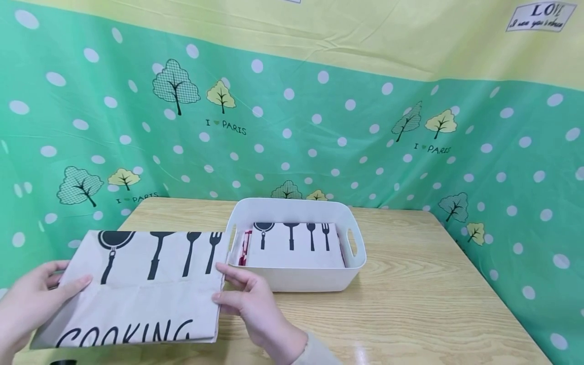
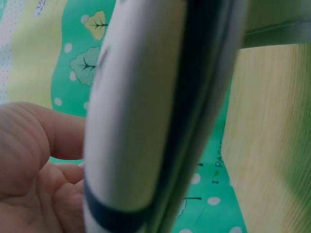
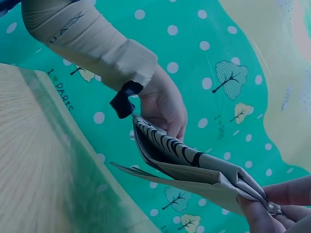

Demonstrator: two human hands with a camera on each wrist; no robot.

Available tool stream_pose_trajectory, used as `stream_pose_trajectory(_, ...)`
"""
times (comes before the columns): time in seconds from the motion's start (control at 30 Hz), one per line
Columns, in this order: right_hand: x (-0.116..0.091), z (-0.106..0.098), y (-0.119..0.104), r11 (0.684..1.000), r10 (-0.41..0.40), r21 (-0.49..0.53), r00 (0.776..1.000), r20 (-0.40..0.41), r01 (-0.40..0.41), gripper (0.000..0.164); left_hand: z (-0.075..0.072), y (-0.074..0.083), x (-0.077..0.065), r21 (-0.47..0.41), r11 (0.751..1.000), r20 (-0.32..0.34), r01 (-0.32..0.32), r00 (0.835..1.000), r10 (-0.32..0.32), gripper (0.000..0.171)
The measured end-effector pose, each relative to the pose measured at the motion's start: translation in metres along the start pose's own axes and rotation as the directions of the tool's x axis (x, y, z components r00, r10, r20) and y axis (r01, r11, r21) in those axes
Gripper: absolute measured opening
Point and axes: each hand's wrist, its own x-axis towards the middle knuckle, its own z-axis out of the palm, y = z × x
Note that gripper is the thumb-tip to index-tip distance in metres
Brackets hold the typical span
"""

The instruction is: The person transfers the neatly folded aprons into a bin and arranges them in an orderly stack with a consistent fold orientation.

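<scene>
A folded off-white cloth (image 1: 141,284) with black kitchen-utensil prints and the word COOKING is held above the table's near left part. My left hand (image 1: 38,299) grips its left edge, thumb on top. With thumb and fingers, my right hand (image 1: 251,304) pinches the right edge. The right wrist view shows the cloth's loose folded layers (image 3: 189,172) from the side. A white basket (image 1: 315,279) with side handle holes stands behind and to the right. Inside it lies another folded cloth (image 1: 296,256) with the same utensil print, and something red and white shows at its left.
The wooden table (image 1: 410,294) extends to the right of the basket. A green and yellow curtain (image 1: 292,121) with dots and trees hangs around the table's back and sides. A small black object (image 1: 63,362) shows at the bottom left edge.
</scene>
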Motion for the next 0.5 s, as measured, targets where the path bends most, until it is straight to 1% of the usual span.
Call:
stream_pose_trajectory(0.13,0.002,-0.005,-0.008,1.0,-0.002,0.0,1.0,0.002,0.002,0.053,0.003,0.009,-0.001,-0.022,0.999,-0.041,-0.025,0.999,0.024,0.067)
stream_pose_trajectory(0.27,0.003,-0.011,-0.015,1.0,-0.01,-0.001,1.0,0.004,0.01,0.053,0.005,0.018,-0.002,-0.012,0.999,-0.061,-0.035,0.998,0.035,0.068)
stream_pose_trajectory(0.5,0.006,-0.018,-0.025,1.0,-0.017,-0.015,1.0,-0.021,0.017,0.054,0.008,0.029,-0.003,-0.029,0.998,-0.082,-0.055,0.995,0.052,0.07)
